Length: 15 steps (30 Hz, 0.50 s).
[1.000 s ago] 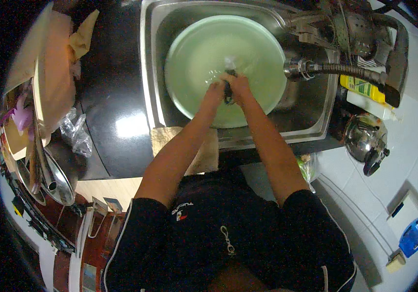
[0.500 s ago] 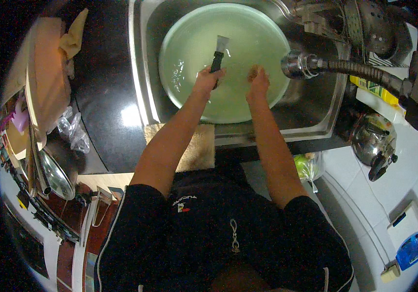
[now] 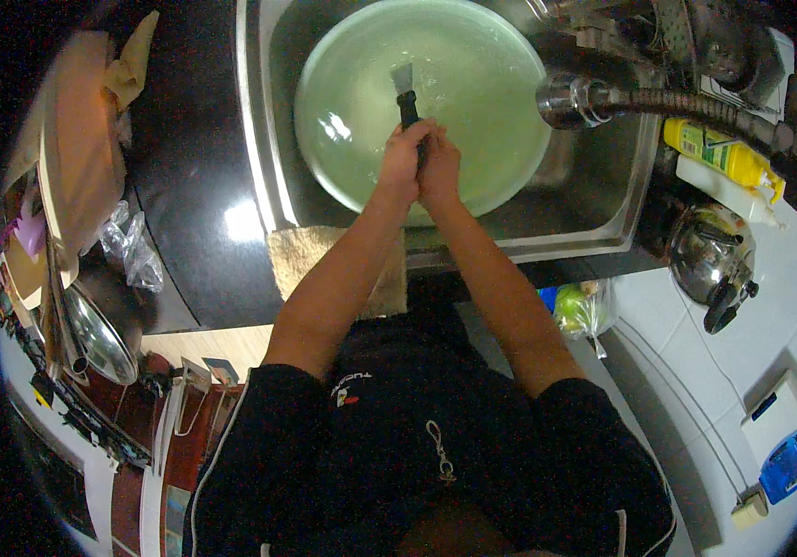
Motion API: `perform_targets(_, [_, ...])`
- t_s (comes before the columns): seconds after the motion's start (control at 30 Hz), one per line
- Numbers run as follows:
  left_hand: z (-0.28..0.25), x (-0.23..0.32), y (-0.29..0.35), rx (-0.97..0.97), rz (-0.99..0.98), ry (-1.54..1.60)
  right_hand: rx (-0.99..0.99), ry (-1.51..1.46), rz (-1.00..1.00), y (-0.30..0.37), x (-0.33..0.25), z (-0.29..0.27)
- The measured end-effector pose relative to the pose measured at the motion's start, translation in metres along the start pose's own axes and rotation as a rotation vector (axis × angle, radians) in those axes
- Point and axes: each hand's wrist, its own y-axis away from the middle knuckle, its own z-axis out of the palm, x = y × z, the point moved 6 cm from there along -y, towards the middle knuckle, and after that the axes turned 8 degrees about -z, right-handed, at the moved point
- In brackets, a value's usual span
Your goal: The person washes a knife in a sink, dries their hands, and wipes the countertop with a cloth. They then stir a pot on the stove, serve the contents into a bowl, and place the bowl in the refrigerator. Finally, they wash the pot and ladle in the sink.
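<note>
A scraper (image 3: 406, 104) with a black handle and a flat, light grey blade points away from me over the pale green basin (image 3: 310, 153). My left hand (image 3: 401, 160) is closed around its handle. Right beside it, my right hand (image 3: 440, 170) is closed against the lower end of the handle. The fingertips of both hands overlap there, so whether anything else lies between them is hidden. Cloudy, greenish water fills the basin, and my hands are over its near part.
The basin stands in a steel sink (image 3: 594, 218). A flexible tap (image 3: 573, 100) reaches in from the right. A tan cloth (image 3: 306, 265) lies on the near edge. A yellow bottle (image 3: 719, 153) and a kettle (image 3: 710, 251) stand right; a plastic bag (image 3: 134, 246) lies left.
My right hand has moved left from the basin's right part to meet my left hand at the handle. The scraper's blade has swung slightly left.
</note>
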Motion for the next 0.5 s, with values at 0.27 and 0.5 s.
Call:
perform_targets(0.27, [-0.001, -0.002, 0.020, 0.137, 0.008, -0.236, 0.475, 0.553, -0.598, -0.015, -0.033, -0.039])
perform_targets(0.5, [-0.018, -0.003, -0.009, -0.035, -0.122, 0.108, -0.296, -1.357, 0.243, -0.030, 0.027, 0.004])
